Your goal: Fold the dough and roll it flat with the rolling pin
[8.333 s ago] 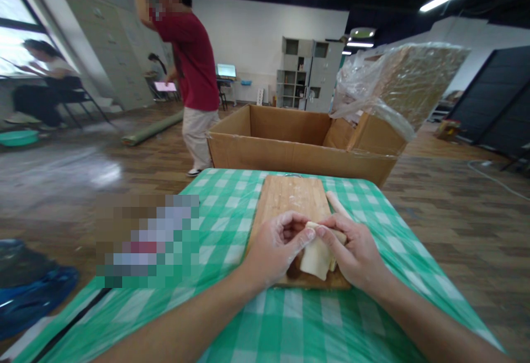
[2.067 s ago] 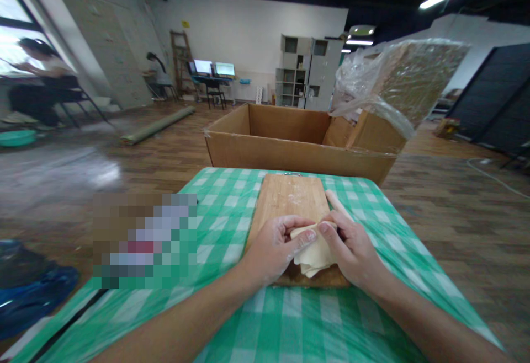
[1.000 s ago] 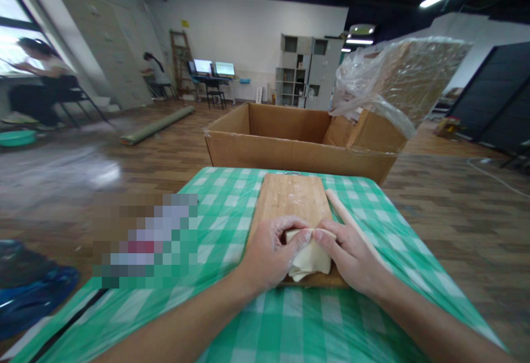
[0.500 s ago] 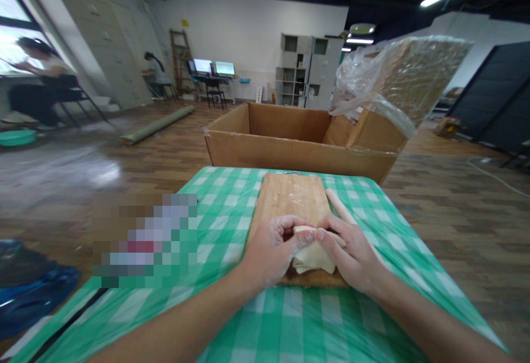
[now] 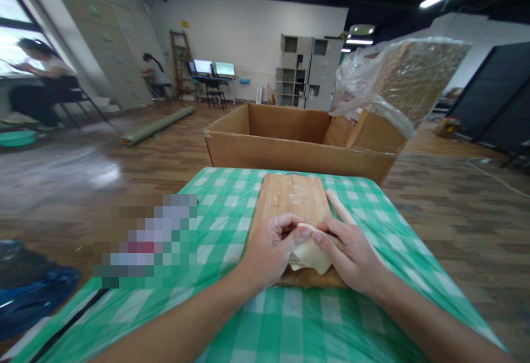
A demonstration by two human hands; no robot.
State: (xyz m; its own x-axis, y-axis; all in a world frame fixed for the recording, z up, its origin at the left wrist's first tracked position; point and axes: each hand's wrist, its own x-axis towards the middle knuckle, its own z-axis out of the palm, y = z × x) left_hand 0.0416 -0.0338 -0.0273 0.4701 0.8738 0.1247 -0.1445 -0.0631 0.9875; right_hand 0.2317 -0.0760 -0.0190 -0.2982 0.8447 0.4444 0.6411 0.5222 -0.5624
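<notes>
While left hand [image 5: 269, 252] and right hand [image 5: 351, 258] pinch dough [image 5: 309, 256] over board [image 5: 290, 197], box [image 5: 290, 156] stands open | contents: hidden

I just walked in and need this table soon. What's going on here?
A person holds a folded piece of dough over the near end of a wooden cutting board. The left hand and right hand both have a grip on its top edge. A rolling pin lies beside the board on the green checked tablecloth.
</notes>
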